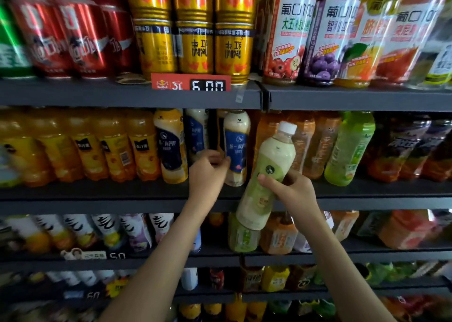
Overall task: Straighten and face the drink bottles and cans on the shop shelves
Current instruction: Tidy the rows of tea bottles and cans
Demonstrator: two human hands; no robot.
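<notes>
two bare forearms (151,272) reach up from the bottom edge toward the shelves. right hand (291,192) grips one pale green bottle (266,165), its fingers (292,177) and thumb wrapped round the lower half. the bottle is off the shelf, in front of the edge of the middle shelf (97,199), tilted so its white cap (288,127) leans up and to the right. left hand (208,172) is just left of it, fingers curled, their tips against the left side of a blue-labelled bottle (236,148); whether they pinch it or only touch it i cannot tell.

under the right fingers, on the lower shelf (367,250), stand one light green bottle (242,236) and one orange bottle (278,236), side by side and touching.

beyond the fingers the middle shelf carries three blue-labelled bottles in all: the one at the left fingertips, one set back just left of them, and one further left at the front. left of those stand orange juice bottles (112,148), five as far as the blur lets me count. behind the held bottle and to its right are amber bottles (315,145), count unclear, then one bright green bottle (349,148).

above the fingers, on the upper shelf (342,99), three gold cans (193,47) stand in the front row with their print upside down, and three more are stacked on top. one red price tag (190,83) reading 6.00 sits at the shelf edge below them. left of them are three red cans (80,40), blurred; to the right stand four large juice bottles (322,40).
</notes>
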